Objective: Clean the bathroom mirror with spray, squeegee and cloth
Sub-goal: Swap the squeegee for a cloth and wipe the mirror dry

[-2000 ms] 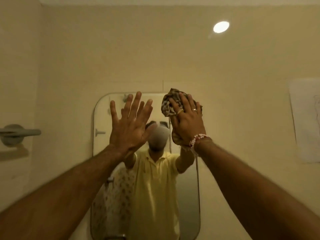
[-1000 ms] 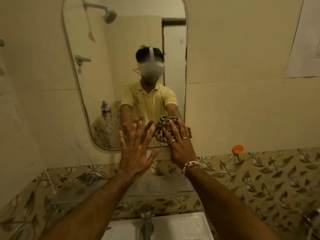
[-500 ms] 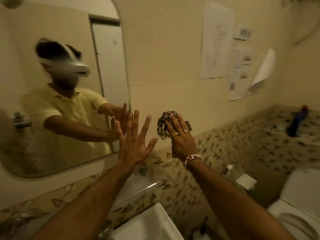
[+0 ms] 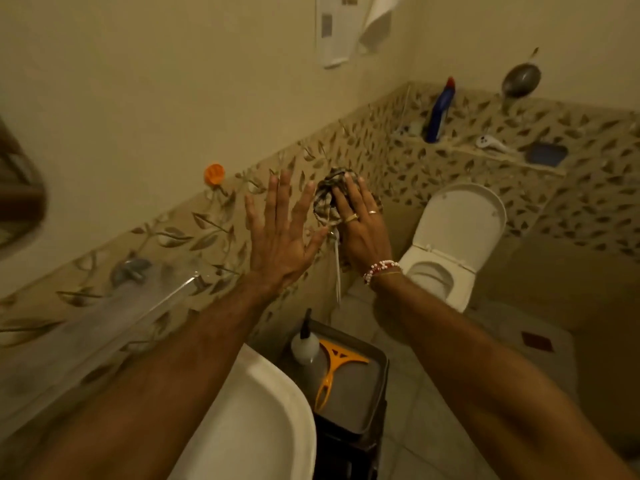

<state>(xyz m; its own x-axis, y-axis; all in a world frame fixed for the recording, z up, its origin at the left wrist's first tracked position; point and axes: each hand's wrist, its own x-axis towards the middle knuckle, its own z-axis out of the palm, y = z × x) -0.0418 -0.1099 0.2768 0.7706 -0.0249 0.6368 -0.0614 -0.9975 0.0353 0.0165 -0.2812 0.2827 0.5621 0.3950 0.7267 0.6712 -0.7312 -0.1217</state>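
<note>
View: I have swung right and down. A moment ago the mirror (image 4: 15, 202) filled my view; now only a blurred sliver of it shows, up and to the left of the washbasin (image 4: 263, 410).
Cloth: the checked cloth (image 4: 325, 199) was flat against the glass, first high, then at the mirror's bottom edge. Now it touches nothing and is held in the air, above and to the right of the washbasin.
Right hand: my right hand (image 4: 363, 233) holds the bunched cloth, fingers laid over it. The thumb is hidden behind it.
Left hand: my left hand (image 4: 280, 233) is spread wide, fingers straight, holding nothing, just left of the cloth.
Squeegee: the orange squeegee (image 4: 332, 372) lies in the grey tray (image 4: 367, 414) just right of the washbasin and lower than its rim.
Spray: the spray bottle (image 4: 304, 344) stands at the tray's far corner, beside the squeegee head.
Reading: both tools are parked and the cloth is off the glass, so I judge the wipe finished and the task near its end.
Next: probably lowering the cloth to the tray; it should clear the bottle, which could tip.
</note>
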